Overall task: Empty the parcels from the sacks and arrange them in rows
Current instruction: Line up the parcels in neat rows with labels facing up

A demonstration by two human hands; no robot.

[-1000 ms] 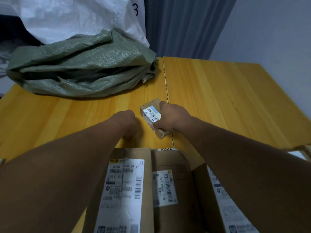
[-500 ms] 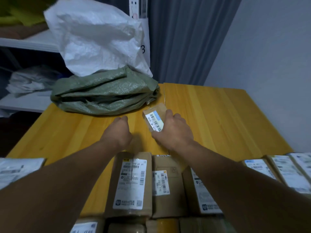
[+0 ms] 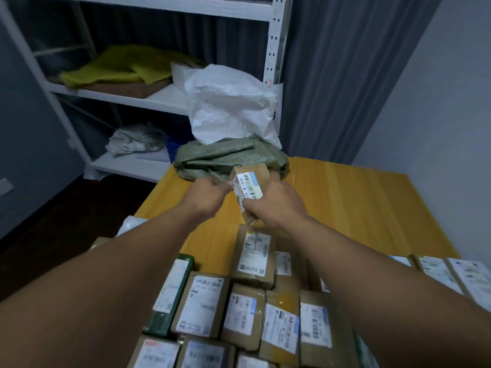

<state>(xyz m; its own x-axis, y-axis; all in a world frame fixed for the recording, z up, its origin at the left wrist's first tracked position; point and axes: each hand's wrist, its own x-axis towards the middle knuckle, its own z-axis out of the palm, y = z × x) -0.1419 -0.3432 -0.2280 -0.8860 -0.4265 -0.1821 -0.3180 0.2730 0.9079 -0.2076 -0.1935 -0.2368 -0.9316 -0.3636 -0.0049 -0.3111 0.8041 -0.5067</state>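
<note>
One parcel held in right hand; blurred left hand beside it, grip unclear.

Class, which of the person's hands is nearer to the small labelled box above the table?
Right. The right hand grips the small box from its right side; the left hand is just left of it, contact unclear.

Bare table right; green sack blocks far edge

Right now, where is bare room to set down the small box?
The small cardboard box fits on the right half of the yellow wooden table, between green woven sack and brown parcel rows. Near edge is crowded.
</note>
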